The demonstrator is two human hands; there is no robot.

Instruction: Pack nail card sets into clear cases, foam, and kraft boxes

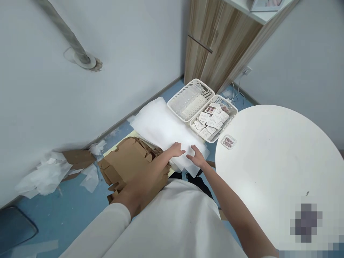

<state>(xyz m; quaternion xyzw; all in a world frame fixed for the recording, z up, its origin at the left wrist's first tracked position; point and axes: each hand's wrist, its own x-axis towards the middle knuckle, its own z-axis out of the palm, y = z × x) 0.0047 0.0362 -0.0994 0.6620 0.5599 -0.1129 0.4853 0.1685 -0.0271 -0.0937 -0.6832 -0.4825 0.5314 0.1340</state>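
My left hand [177, 149] is open over the near part of a stack of thin white sheets [158, 120]. Just to its right is my right hand [197, 156], also open, thumb and fingers apart, over the same stack. I see nothing in either hand; whether they touch the sheets I cannot tell. Left of the sheets, partly behind my left forearm, lies a pile of flat brown cardboard boxes [131, 157]. Beyond the sheets stand a white basket with clear plastic bags [185, 102] and a second white basket [235, 111] full of printed cards.
A round white table [258, 150] is on the right, with a small clear pack of dark-patterned pieces [228, 142] near its edge. Crumpled white wrapping [48, 175] lies on the floor at left. A wood-grain cabinet [215, 39] stands at the back; a pipe [64, 30] meets the wall.
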